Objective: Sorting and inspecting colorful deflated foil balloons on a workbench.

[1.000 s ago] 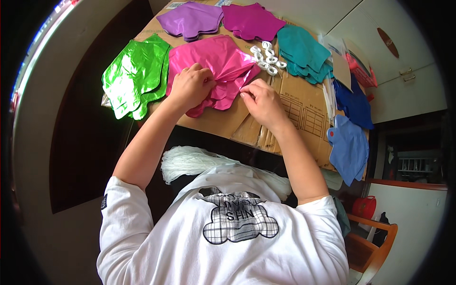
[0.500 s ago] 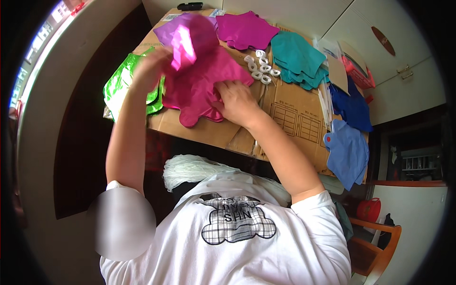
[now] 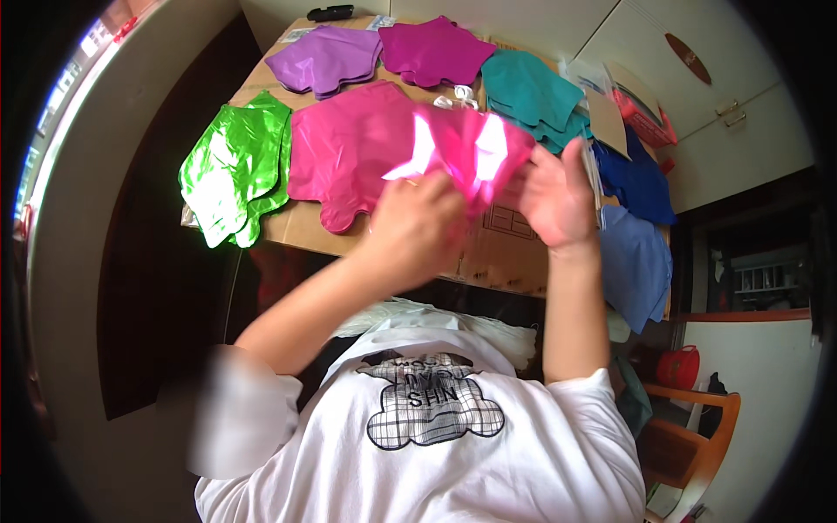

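Cardboard point(image 3: 501, 263) by pale cabinets point(image 3: 641, 52); left hand point(image 3: 422, 220) clutches pink foil point(image 3: 455, 144), right hand point(image 3: 558, 202) spread

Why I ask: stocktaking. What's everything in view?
Cardboard: uncounted, brown, tabletop
Held sheet: 1, pink, over cardboard
Sheet groups: 5, green, pink, lilac, magenta, teal, on cardboard
Blue sheets: uncountable, dark and light, right edge
Rings: partly hidden, white, behind sheet
Strands: uncountable, white, below cardboard
Round object: 1, red, lower right
Chair: 1, brown, lower right
Dark object: 1, black, back
Box: 1, red, upper right
Cabinets: uncounted, whitish, upper right
Shirt: 1, white, bottom
Left hand: 1, gripping held sheet
Right hand: 1, open, near sheet
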A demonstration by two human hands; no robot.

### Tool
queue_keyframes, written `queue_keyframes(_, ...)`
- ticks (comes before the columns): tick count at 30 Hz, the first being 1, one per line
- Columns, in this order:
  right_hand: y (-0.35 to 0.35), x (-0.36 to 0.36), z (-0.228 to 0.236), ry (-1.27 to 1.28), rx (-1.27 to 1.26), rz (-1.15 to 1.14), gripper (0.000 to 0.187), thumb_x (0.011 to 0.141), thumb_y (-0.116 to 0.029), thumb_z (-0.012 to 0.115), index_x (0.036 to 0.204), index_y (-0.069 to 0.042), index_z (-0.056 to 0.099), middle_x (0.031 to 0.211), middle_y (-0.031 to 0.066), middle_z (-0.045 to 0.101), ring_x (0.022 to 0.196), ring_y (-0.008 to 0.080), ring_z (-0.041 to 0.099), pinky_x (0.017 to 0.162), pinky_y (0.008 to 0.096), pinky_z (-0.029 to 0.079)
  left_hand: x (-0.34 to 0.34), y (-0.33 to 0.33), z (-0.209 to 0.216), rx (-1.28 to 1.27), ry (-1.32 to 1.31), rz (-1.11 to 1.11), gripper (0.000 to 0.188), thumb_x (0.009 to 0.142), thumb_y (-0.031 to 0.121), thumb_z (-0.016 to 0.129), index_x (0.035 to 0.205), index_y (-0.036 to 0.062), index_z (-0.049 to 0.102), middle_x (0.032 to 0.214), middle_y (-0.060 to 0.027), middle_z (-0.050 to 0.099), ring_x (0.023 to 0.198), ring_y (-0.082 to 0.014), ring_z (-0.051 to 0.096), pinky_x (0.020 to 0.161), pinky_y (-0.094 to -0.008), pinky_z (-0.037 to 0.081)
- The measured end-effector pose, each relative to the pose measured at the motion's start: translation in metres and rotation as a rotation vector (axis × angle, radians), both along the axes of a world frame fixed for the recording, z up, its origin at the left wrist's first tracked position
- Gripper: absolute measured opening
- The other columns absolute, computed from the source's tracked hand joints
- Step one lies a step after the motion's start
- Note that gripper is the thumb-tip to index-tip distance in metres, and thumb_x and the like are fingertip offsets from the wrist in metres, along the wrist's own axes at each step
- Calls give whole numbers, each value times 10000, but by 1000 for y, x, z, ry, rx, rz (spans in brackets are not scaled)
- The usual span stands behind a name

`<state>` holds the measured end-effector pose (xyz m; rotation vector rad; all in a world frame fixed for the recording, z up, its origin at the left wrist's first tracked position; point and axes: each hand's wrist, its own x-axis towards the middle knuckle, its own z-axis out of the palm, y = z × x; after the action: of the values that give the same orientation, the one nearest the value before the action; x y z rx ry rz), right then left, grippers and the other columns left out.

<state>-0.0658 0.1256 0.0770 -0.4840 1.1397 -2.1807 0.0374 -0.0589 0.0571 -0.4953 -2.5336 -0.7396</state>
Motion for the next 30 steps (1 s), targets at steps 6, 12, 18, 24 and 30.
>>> queue_keyframes(6,80,-16,-64,224,643,-478,229,886,-69,620,1087,38,638,981,66,684,825,104,631,771,233,488,4,30,-16,207,-52,-98,158,779,105,699,929,83,653,939,-88,613,863,-273,609,752,-392,464)
queue_keyframes(12,133,-35,-101,334,809,-770,241,837,-81,690,1032,50,637,911,63,672,787,104,608,714,255,484,11,-157,-22,178,-21,673,139,832,133,700,928,35,678,907,-101,671,882,-252,650,793,-357,503)
queue_keyframes(18,123,-24,-81,690,1477,-872,466,803,-314,724,1081,36,589,892,175,658,845,308,640,778,397,488,21,-250,-63,-133,-206,941,384,773,423,736,939,78,701,941,-161,637,976,-336,581,934,-410,416)
queue_keyframes(24,70,15,-17,1242,1730,-1027,414,837,-321,684,1128,-38,605,1077,168,623,1010,355,582,878,425,456,13,-278,-85,14,-248,819,352,772,414,727,959,119,694,1037,-136,605,987,-310,559,918,-418,413)
queue_keyframes(30,16,25,4,1348,1348,-859,279,834,-234,695,1004,-18,648,1002,136,644,958,341,599,854,410,468,11,-273,-74,24,-218,811,257,808,315,706,947,98,707,959,-131,622,982,-314,580,893,-422,436)
